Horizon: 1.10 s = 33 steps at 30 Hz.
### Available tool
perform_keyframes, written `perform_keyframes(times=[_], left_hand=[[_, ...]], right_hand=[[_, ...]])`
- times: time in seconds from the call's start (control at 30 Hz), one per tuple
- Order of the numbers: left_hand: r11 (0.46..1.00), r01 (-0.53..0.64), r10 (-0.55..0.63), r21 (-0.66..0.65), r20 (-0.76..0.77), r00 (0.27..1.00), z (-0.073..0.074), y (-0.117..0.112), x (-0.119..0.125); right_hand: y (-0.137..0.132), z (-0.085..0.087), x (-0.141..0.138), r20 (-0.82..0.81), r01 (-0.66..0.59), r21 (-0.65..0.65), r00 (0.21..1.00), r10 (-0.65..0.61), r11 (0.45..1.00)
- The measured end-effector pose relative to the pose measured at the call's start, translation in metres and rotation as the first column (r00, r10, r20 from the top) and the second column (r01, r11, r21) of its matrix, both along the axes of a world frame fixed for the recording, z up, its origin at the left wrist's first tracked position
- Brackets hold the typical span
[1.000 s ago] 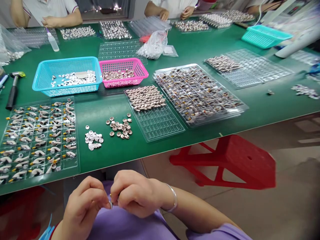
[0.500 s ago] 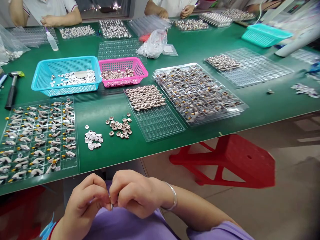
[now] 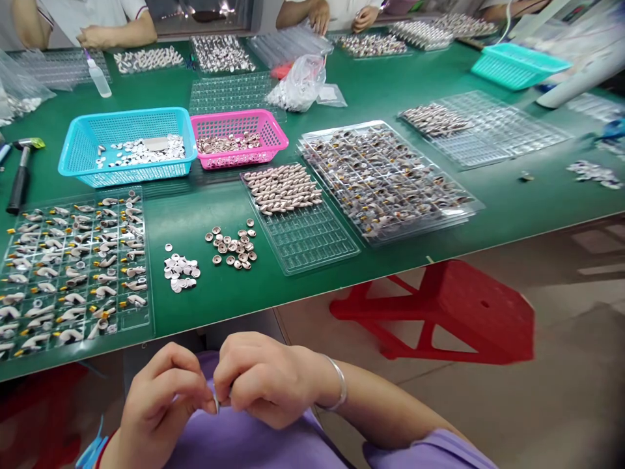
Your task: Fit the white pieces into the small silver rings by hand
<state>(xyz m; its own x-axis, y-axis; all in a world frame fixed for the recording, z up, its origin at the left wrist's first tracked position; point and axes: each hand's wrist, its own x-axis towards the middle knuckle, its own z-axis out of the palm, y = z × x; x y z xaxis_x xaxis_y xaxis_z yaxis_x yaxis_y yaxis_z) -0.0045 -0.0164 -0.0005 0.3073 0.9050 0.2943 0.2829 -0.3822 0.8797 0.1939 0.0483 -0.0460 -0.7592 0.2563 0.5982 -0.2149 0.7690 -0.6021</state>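
In front of my purple shirt, below the table edge, both hands meet at the fingertips. My left hand (image 3: 166,397) is closed in a pinch on a small pale piece (image 3: 216,404), which shows only as a thin edge. My right hand (image 3: 266,378) is also closed, its fingers curled in against the same spot; what they grip is hidden. On the table beyond lie a small pile of white discs (image 3: 181,268) and a group of beige round caps (image 3: 233,247). To the left, a clear compartment tray (image 3: 134,319) holds rows of pale stemmed parts with orange ends.
Blue basket (image 3: 127,174) and pink basket (image 3: 244,159) stand behind the piles. Right of them are a part-filled clear tray (image 3: 312,244) and stacked full trays (image 3: 390,182). A hammer (image 3: 20,179) lies far left; a red stool (image 3: 483,312) stands below the edge. Co-workers sit opposite.
My hands stay together, with the left fingers shifted slightly and the pale edge tilted a little differently. Across the table, a co-worker's hand has moved onto the clear trays.
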Motion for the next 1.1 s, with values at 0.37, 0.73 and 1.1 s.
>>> perform_keyframes(times=[0.37, 0.73, 1.1], left_hand=[[0.992, 0.108, -0.106, -0.066, 0.028, 0.994, 0.001, 0.002, 0.002], [0.989, 0.099, -0.090, 0.110, -0.084, 0.992, -0.008, -0.007, -0.005], [0.989, 0.133, -0.131, 0.071, -0.029, 0.991, -0.005, -0.002, -0.003]], right_hand=[[0.001, 0.012, -0.002, -0.235, 0.088, 0.058, 0.969, -0.072, 0.994], [-0.001, 0.011, -0.003, -0.249, 0.083, 0.041, 0.966, -0.070, 0.996], [0.001, 0.017, -0.006, -0.319, 0.132, 0.044, 0.941, -0.111, 0.990]])
